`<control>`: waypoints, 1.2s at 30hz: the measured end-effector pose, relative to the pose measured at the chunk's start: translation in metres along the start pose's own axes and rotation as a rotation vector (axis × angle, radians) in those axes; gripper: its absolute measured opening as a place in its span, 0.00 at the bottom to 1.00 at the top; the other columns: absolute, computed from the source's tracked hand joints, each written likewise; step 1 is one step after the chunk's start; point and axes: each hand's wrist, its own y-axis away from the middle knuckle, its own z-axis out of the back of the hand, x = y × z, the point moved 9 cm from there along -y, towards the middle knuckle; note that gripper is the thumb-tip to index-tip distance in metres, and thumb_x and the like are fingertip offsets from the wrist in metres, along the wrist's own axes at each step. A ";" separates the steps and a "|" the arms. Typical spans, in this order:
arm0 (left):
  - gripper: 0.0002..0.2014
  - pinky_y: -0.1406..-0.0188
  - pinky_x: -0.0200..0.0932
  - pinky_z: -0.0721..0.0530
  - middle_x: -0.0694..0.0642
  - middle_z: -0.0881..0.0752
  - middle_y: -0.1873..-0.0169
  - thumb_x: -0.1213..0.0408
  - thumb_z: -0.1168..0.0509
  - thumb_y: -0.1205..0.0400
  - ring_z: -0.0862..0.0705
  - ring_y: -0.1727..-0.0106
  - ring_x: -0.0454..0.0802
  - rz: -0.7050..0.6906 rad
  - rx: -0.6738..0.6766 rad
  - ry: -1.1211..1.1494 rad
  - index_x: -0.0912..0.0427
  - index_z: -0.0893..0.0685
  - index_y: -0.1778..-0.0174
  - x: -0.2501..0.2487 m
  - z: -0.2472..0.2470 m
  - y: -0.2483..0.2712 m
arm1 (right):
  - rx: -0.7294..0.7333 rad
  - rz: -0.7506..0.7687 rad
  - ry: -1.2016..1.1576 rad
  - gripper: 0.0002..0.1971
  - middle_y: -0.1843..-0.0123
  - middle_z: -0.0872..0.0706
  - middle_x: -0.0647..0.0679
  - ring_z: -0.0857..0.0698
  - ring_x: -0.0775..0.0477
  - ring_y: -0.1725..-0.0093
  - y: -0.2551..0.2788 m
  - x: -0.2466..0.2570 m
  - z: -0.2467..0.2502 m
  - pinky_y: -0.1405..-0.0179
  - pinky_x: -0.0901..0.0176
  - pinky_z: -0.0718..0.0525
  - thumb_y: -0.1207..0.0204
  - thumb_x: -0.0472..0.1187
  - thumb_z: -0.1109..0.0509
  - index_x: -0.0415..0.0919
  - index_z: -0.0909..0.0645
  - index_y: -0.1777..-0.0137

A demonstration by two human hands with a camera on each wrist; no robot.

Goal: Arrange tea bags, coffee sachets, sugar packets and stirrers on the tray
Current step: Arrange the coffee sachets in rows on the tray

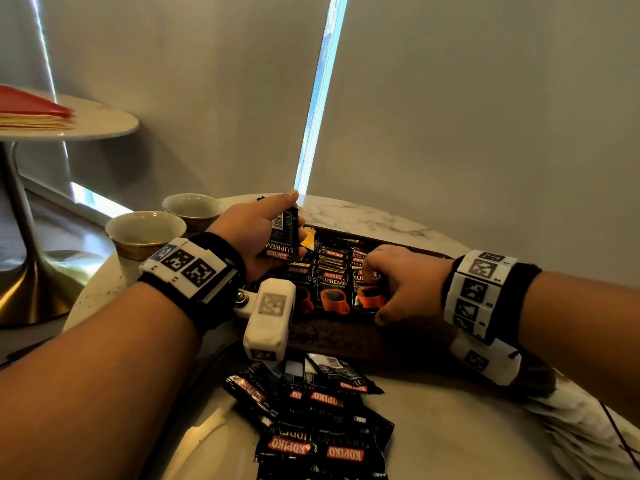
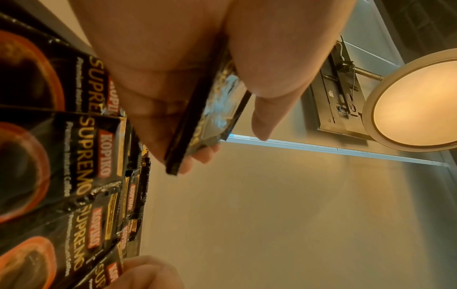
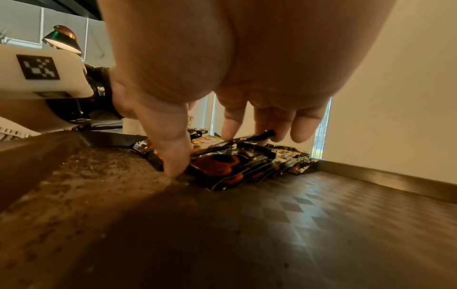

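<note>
Grey blinds (image 1: 450,116) hang behind a round marble table (image 1: 367,216). A thin strip of bright window (image 1: 320,98) shows between them. Another round table (image 1: 100,123) stands left. A round ceiling lamp (image 2: 415,103) glows warm.

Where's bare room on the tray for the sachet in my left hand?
Free: the tray floor right of the right hand, out to its far wall. Crowded: the sachet rows between both hands. The left hand holds a coffee sachet.
</note>
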 end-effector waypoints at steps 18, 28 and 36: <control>0.11 0.65 0.48 0.18 0.61 0.19 0.63 0.58 0.46 0.15 0.18 0.66 0.54 0.117 0.079 0.119 0.61 0.22 0.49 0.005 -0.006 0.003 | 0.017 -0.034 -0.066 0.24 0.34 0.33 0.56 0.27 0.50 0.36 0.002 -0.004 0.003 0.36 0.51 0.17 0.36 0.54 0.18 0.60 0.27 0.45; 0.17 0.63 0.50 0.15 0.64 0.18 0.61 0.63 0.52 0.18 0.17 0.65 0.59 0.114 0.075 0.137 0.65 0.21 0.43 0.007 -0.006 0.005 | -0.222 0.018 -0.253 0.19 0.47 0.24 0.58 0.22 0.60 0.59 0.000 0.012 0.035 0.66 0.69 0.27 0.30 0.49 0.20 0.57 0.22 0.42; 0.19 0.61 0.65 0.09 0.70 0.11 0.46 0.68 0.49 0.14 0.10 0.52 0.67 0.083 0.026 0.024 0.64 0.17 0.33 0.005 -0.001 0.006 | -0.336 0.146 -0.456 0.22 0.44 0.18 0.57 0.18 0.59 0.45 0.001 0.048 0.052 0.46 0.62 0.17 0.33 0.49 0.17 0.58 0.21 0.42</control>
